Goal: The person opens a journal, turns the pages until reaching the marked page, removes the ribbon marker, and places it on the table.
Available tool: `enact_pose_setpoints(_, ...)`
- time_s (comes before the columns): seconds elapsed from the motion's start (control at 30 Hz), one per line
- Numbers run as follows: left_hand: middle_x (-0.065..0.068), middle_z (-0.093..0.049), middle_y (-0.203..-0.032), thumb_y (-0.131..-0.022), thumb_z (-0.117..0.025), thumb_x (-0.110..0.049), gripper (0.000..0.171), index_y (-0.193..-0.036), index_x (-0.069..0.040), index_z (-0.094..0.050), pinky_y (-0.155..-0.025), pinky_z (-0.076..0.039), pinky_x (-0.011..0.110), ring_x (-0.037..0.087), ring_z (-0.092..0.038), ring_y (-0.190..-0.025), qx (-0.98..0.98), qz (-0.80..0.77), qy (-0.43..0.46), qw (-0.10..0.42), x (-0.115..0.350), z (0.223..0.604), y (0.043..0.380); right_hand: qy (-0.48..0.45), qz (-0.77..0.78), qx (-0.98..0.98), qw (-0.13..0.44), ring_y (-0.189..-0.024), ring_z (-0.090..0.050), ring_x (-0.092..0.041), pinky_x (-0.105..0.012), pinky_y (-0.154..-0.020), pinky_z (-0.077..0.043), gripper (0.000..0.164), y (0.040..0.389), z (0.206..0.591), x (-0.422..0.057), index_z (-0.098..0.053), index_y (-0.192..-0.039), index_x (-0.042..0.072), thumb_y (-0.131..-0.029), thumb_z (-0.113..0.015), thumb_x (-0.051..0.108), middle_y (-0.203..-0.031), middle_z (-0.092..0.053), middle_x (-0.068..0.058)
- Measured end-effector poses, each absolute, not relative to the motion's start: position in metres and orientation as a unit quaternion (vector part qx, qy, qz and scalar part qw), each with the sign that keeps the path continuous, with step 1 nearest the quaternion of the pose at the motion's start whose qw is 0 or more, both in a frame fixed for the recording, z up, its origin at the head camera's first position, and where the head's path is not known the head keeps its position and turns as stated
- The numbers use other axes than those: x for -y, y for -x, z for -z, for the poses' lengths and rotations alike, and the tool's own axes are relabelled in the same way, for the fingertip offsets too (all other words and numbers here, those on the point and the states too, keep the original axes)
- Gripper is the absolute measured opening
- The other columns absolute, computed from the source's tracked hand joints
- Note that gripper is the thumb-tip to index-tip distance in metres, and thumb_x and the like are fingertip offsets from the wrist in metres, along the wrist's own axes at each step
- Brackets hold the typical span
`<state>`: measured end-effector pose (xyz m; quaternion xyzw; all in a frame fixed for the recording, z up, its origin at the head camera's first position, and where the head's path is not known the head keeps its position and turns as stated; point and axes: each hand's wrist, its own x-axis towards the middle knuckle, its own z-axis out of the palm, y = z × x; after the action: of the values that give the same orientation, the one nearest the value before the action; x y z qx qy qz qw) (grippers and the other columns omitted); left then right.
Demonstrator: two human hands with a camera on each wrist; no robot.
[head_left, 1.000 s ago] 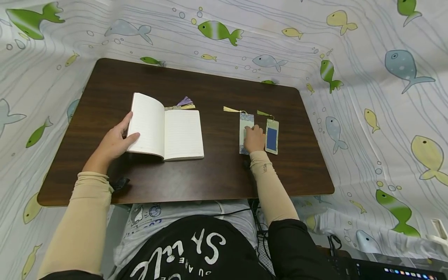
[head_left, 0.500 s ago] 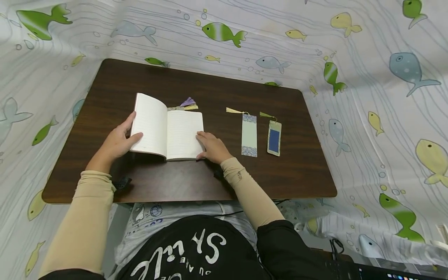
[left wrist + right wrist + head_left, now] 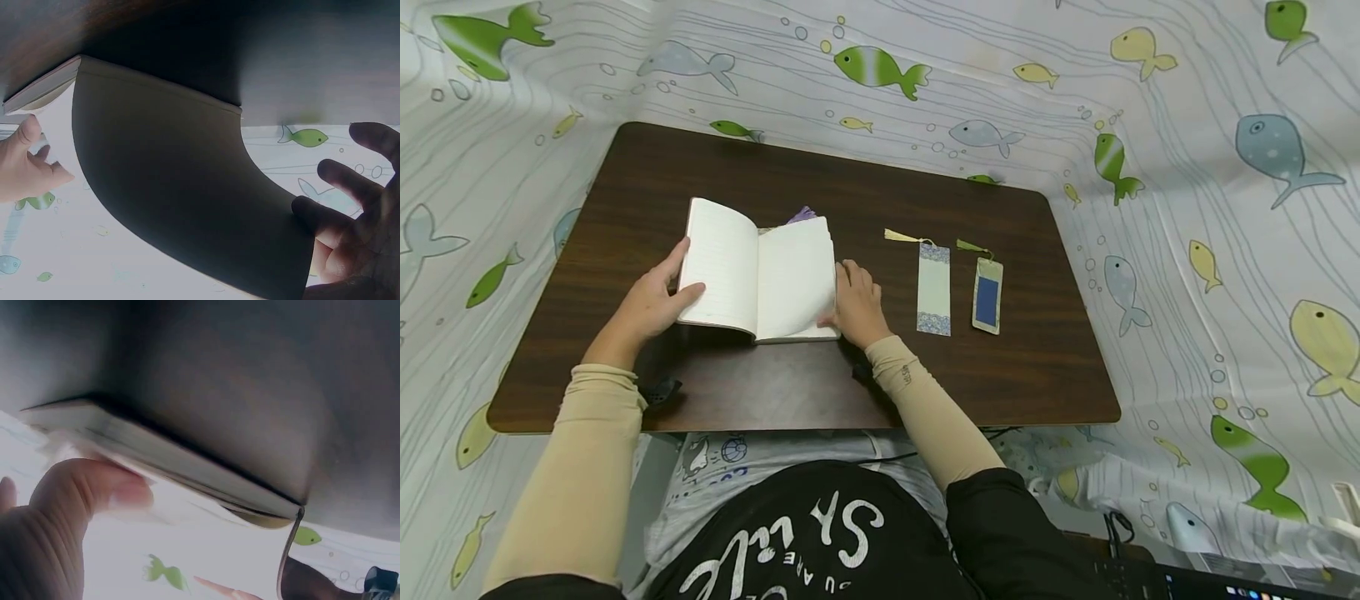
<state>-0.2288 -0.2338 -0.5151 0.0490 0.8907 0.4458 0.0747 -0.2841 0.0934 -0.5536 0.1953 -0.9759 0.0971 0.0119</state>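
Observation:
An open notebook with pale pages lies on the brown table, its left side raised. My left hand grips that raised left edge, thumb on the page side and fingers behind the cover. At the right edge, my right hand pinches a lifted page, its thumb against the paper. A purple tassel pokes out behind the notebook's top; the bookmark it belongs to is mostly hidden. Right of the hand lie a pale bookmark with blue patterned ends and a smaller bookmark with a blue panel.
The brown table has rounded corners and its front edge is close to the person's body. A fish-print sheet surrounds the table at the back and sides. A black device with a lit strip sits at the lower right.
My right hand has left the pale bookmark and moved left to the notebook, where a right-hand page is now lifted. The left hand keeps its hold on the left edge.

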Motion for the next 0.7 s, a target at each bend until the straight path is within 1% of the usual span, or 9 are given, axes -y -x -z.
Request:
enact_pose_setpoints(0.13,0.017,-0.009,-0.16,-0.098,-0.049,-0.039,0.077,-0.156,-0.028,0.002,-0.106,-0.022,0.066,0.048,-0.022,-0.141,-0.89,-0.447,-0.051,0.074,0.235,0.515,0.229,-0.208,-0.107,0.972,0.011,-0.142,-0.017,-0.028,-0.048,-0.103,-0.027,0.098,0.281,0.544,-0.089,-0.034,-0.149,0.01,-0.072,-0.074,0.056,-0.158,-0.017,-0.008)
enact_pose_setpoints(0.2,0.016,-0.009,-0.161,-0.098,-0.049,-0.039,0.077,-0.156,-0.028,0.002,-0.107,-0.022,0.065,0.047,-0.021,-0.141,-0.89,-0.447,-0.052,0.073,0.236,0.515,0.23,-0.229,-0.119,0.966,-0.003,-0.143,-0.017,-0.026,-0.048,-0.105,-0.026,0.094,0.279,0.536,-0.084,-0.034,-0.149,0.009,-0.076,-0.072,0.055,-0.159,-0.018,-0.007)
enact_pose_setpoints(0.23,0.015,-0.008,-0.161,-0.098,-0.049,-0.039,0.077,-0.156,-0.027,0.002,-0.108,-0.021,0.065,0.047,-0.021,-0.142,-0.89,-0.447,-0.052,0.072,0.236,0.515,0.23,-0.241,-0.138,0.961,-0.018,-0.144,-0.017,-0.025,-0.049,-0.107,-0.024,0.092,0.277,0.53,-0.081,-0.032,-0.15,0.008,-0.079,-0.07,0.053,-0.159,-0.018,-0.007)
enact_pose_setpoints(0.37,0.015,-0.008,-0.161,-0.098,-0.049,-0.039,0.077,-0.156,-0.027,0.001,-0.108,-0.021,0.065,0.047,-0.02,-0.142,-0.892,-0.444,-0.053,0.071,0.236,0.514,0.23,-0.29,-0.236,0.923,-0.091,-0.146,-0.021,-0.016,-0.052,-0.113,-0.013,0.085,0.27,0.514,-0.064,-0.02,-0.155,0.01,-0.09,-0.065,0.043,-0.159,-0.024,-0.002)
enact_pose_setpoints(0.43,0.016,-0.008,-0.161,-0.098,-0.048,-0.04,0.077,-0.156,-0.027,0.002,-0.108,-0.021,0.065,0.047,-0.021,-0.142,-0.891,-0.445,-0.052,0.073,0.236,0.514,0.23,-0.311,-0.287,0.897,-0.13,-0.146,-0.021,-0.011,-0.053,-0.115,-0.007,0.083,0.265,0.51,-0.055,-0.013,-0.156,0.013,-0.094,-0.061,0.04,-0.16,-0.023,-0.001)
enact_pose_setpoints(0.5,0.017,-0.008,-0.161,-0.098,-0.048,-0.04,0.078,-0.156,-0.026,0.002,-0.107,-0.022,0.065,0.047,-0.021,-0.141,-0.891,-0.446,-0.052,0.076,0.236,0.514,0.23,-0.329,-0.327,0.872,-0.159,-0.144,-0.024,-0.009,-0.051,-0.117,-0.009,0.082,0.261,0.51,-0.047,-0.011,-0.157,0.015,-0.095,-0.059,0.04,-0.16,-0.023,0.001)
enact_pose_setpoints(0.57,0.017,-0.008,-0.16,-0.099,-0.048,-0.04,0.077,-0.156,-0.027,0.002,-0.107,-0.023,0.066,0.047,-0.021,-0.141,-0.89,-0.447,-0.05,0.078,0.235,0.514,0.229,-0.34,-0.354,0.852,-0.183,-0.143,-0.025,-0.007,-0.046,-0.118,-0.014,0.081,0.257,0.51,-0.04,-0.011,-0.157,0.019,-0.095,-0.059,0.04,-0.16,-0.021,0.004)
enact_pose_setpoints(0.63,0.018,-0.01,-0.16,-0.099,-0.046,-0.039,0.075,-0.156,-0.029,0.002,-0.106,-0.023,0.066,0.047,-0.022,-0.141,-0.887,-0.454,-0.044,0.08,0.235,0.514,0.228,-0.351,-0.363,0.84,-0.2,-0.144,-0.021,-0.005,-0.045,-0.118,-0.015,0.079,0.253,0.513,-0.033,-0.013,-0.157,0.021,-0.095,-0.058,0.04,-0.161,-0.019,0.006)
enact_pose_setpoints(0.7,0.015,-0.009,-0.161,-0.1,-0.042,-0.038,0.07,-0.155,-0.031,0.001,-0.109,-0.02,0.065,0.044,-0.019,-0.143,-0.879,-0.468,-0.039,0.083,0.234,0.514,0.228,-0.365,-0.352,0.838,-0.204,-0.144,-0.017,-0.002,-0.046,-0.117,-0.015,0.075,0.25,0.516,-0.027,-0.017,-0.156,0.024,-0.095,-0.058,0.041,-0.161,-0.016,0.009)
